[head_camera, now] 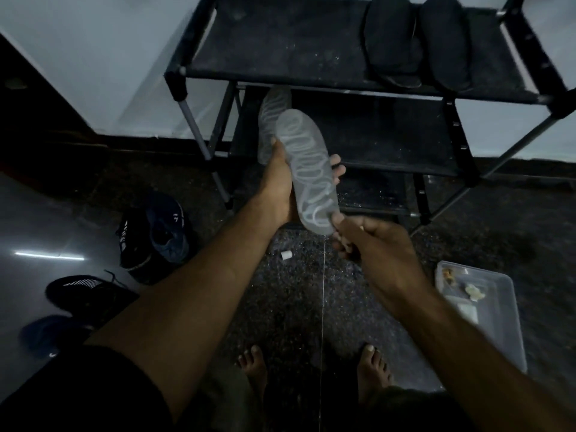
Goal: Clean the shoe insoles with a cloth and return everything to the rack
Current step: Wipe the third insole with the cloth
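Insole (307, 169), pale grey with a looping light pattern, held in the air in front of the rack (358, 73), toe end pointing up and away, patterned face toward the camera. Left hand (280, 182) forms the main grip: palm under the insole's left edge, fingertips curling out past its right edge at mid-length. Right hand (371, 241) closes on the heel end just below that grip, thumb and fingers pinching the rim; whether a cloth lies inside this hand cannot be told, and no cloth is plainly visible. A second insole (268, 120) of the same pattern lies behind and above the left grip, its toe reaching under the rack's top shelf; it appears to rest on the middle shelf, though contact is hidden. On the top shelf, well above and right of the grip, a dark pair (417, 45) of soles or slippers lies side by side. Shoes (156, 232) stand on the floor to the left of the arms; a clear bin (498, 307) with small items sits on the floor to the right. Step in hand, judged: handling or wiping one insole. The next move calls for a steady left hold while the right works along the face, then placement back on the rack.
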